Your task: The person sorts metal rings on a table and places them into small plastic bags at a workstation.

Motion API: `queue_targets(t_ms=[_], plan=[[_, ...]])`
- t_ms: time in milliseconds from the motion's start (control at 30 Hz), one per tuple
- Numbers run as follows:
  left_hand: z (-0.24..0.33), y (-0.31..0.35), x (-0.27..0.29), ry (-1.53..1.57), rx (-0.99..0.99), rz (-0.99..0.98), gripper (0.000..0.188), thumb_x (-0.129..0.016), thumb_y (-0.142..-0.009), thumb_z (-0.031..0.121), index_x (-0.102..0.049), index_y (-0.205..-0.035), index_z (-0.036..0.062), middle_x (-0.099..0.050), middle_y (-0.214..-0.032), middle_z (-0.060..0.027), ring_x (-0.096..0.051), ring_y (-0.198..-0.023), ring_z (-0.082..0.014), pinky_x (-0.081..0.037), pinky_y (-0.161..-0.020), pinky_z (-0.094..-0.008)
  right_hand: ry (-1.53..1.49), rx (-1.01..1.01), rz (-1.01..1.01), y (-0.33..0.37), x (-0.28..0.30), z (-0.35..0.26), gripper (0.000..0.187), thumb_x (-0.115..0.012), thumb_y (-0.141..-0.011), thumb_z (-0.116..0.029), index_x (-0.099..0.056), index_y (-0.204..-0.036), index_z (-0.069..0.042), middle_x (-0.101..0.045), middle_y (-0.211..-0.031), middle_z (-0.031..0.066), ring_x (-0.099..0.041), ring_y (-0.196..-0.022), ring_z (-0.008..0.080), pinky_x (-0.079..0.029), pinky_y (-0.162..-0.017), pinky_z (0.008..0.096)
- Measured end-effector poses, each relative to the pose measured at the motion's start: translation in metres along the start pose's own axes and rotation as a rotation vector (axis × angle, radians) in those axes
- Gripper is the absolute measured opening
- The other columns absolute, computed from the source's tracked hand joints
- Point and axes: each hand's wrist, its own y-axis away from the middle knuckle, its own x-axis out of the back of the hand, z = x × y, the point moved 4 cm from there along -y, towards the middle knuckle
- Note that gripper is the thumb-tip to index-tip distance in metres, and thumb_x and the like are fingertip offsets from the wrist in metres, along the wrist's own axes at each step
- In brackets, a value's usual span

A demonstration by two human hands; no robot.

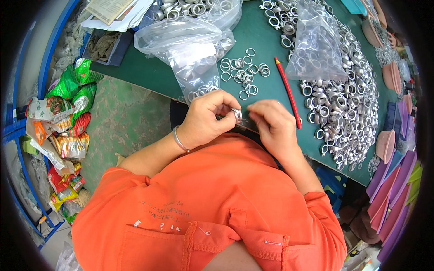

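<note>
Near the table's front edge, my left hand (pixel 205 115) pinches a few silver metal rings (pixel 237 115), stacked side by side between thumb and fingers. My right hand (pixel 275 124) is close by on the right, apart from the left one. Its fingers are curled in and slightly blurred, and whatever they hold, if anything, is hidden. Just beyond both hands lies a small group of loose thin rings (pixel 247 77). To the left of these, a clear plastic bag (pixel 183 38) with rings inside hangs over the edge. A red pencil (pixel 288 92) lies right of the loose rings.
A large heap of metal rings (pixel 339 117) covers the right of the green table (pixel 253 31), with another clear bag (pixel 316 49) on it. Papers (pixel 118 13) and a bin with cloth (pixel 103 47) are at the far left. Pink bowls (pixel 391 77) line the right.
</note>
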Motion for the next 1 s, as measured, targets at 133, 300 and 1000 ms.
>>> queue_targets(t_ms=[133,300,1000], plan=[[0.003,-0.003,0.001,-0.006,-0.046,0.126,0.011,-0.066,-0.082,-0.003,-0.062,-0.091,-0.0014,-0.061,-0.087,-0.0026,-0.06,-0.076,-0.0045,-0.051,-0.067,-0.0199,0.339,0.089,0.137,-0.021,-0.001,0.008,0.016,-0.072,-0.074,-0.004,-0.065,-0.088,-0.003,-0.059,-0.084,0.0077,-0.056,-0.077,0.0281,-0.045,-0.067,0.0388],[-0.002,-0.001,-0.002,0.053,0.014,0.067,0.01,-0.06,-0.086,-0.008,-0.057,-0.094,-0.0032,-0.058,-0.092,-0.0052,-0.06,-0.081,-0.0091,-0.052,-0.072,-0.023,0.368,0.079,0.156,-0.027,-0.008,0.015,0.019,-0.075,-0.07,-0.007,-0.065,-0.086,-0.006,-0.058,-0.082,0.0064,-0.055,-0.078,0.0266,-0.042,-0.067,0.0378],[-0.007,-0.005,-0.002,0.636,0.341,0.072,0.013,-0.058,-0.093,0.006,-0.061,-0.1,-0.0038,-0.066,-0.087,-0.0105,-0.067,-0.073,-0.0179,-0.058,-0.07,-0.0325,-0.866,-0.544,0.042,-0.003,-0.005,0.023,0.017,-0.058,-0.094,-0.007,-0.064,-0.105,0.005,-0.068,-0.091,0.009,-0.065,-0.074,0.0112,-0.052,-0.059,0.0215]])
